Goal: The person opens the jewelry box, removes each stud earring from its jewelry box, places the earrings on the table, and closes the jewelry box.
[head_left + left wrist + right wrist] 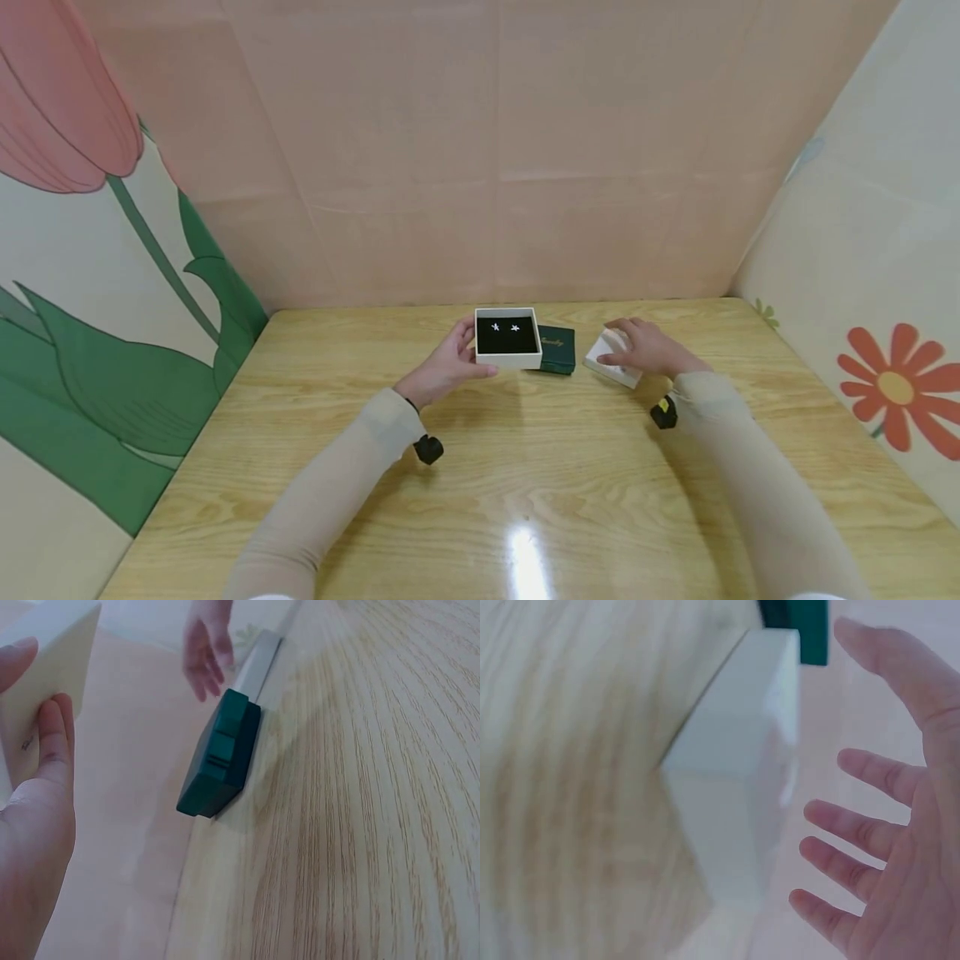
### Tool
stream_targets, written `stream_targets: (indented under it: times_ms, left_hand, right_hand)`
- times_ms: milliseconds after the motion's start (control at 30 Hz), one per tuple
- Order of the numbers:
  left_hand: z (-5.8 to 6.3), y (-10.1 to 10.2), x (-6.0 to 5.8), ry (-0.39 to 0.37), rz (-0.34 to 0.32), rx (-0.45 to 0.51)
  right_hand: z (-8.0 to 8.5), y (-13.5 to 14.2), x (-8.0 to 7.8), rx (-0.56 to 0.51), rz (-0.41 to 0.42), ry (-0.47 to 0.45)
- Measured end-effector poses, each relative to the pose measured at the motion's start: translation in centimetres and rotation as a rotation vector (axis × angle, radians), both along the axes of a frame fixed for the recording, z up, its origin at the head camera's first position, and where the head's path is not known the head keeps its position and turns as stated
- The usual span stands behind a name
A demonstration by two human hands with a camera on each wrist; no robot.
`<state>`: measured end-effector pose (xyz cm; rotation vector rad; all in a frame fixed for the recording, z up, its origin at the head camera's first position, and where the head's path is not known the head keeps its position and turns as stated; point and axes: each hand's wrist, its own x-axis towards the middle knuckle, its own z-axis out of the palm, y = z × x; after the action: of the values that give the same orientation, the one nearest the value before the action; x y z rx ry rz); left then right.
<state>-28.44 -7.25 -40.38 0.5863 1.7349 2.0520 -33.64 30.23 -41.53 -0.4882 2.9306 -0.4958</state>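
Observation:
My left hand (448, 364) holds an open white jewelry box (510, 362) above the table, thumb at the near side and fingers behind it. Two small silvery star-shaped earrings (515, 328) sit on its black insert (504, 342). The plain underside of this box faces the left wrist camera. My right hand (651, 348) is over a white box lid (727, 742) lying on the table. Its fingers are spread and relaxed beside the lid in the right wrist view, with a gap between, and grip nothing.
A dark green box (558, 350) with gold lettering rests on the wooden table (480, 483), between the held box and the white lid. A pink backdrop (495, 167) rises behind the table's far edge. Flower-printed panels (896, 387) stand at both sides.

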Motion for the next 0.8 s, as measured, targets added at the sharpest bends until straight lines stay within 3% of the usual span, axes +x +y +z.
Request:
stream_targets:
  times_ms: [433,800]
  left_hand:
    - [-0.1,-0.1,0.0,0.024,-0.013,0.019]
    - [-0.3,-0.4,-0.2,0.015,-0.015,0.022]
  right_hand:
    - [3.6,-4.4,1.0,-0.075,0.069,0.152]
    - [4.8,-7.7,2.6,-0.166,0.129,0.115]
